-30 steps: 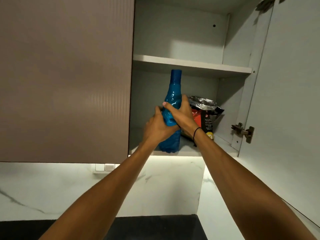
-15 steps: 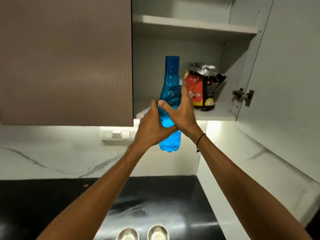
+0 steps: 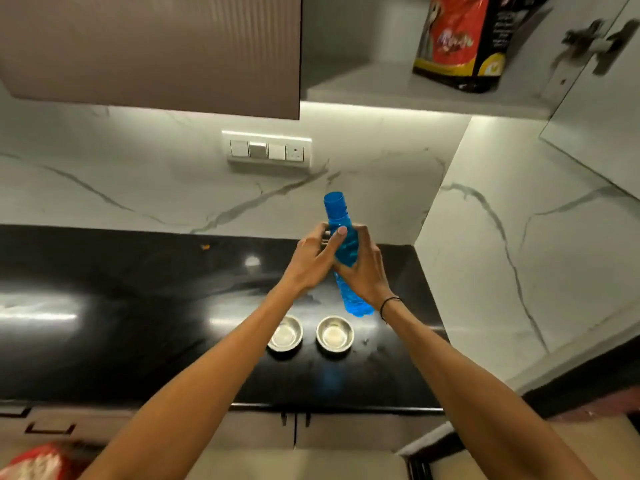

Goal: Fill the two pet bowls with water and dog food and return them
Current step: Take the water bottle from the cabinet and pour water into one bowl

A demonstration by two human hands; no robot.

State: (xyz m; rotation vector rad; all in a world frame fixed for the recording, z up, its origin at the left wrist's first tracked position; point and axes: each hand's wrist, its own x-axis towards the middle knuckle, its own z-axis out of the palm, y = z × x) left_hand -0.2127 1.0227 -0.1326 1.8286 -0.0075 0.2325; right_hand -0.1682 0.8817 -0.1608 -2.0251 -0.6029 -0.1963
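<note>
A blue plastic water bottle (image 3: 343,244) with its cap on hangs upright in the air above the black countertop (image 3: 138,306). My left hand (image 3: 311,261) and my right hand (image 3: 363,271) both wrap around its middle. Just below the bottle's base, two small steel pet bowls stand side by side on the counter: the left bowl (image 3: 285,336) and the right bowl (image 3: 335,334). Both look empty. A red and black dog food bag (image 3: 464,39) stands on the lower shelf of the open wall cabinet, up at the right.
The cabinet's door (image 3: 602,98) hangs open at the upper right, with a hinge showing. A switch panel (image 3: 268,150) sits on the marble back wall. A marble side wall (image 3: 519,254) closes the counter on the right. Something red and white (image 3: 38,462) lies at the bottom left.
Both hands have brought the blue bottle out of the cabinet and down to just above the bowls. The view has tilted down, so the counter and both bowls now show.
</note>
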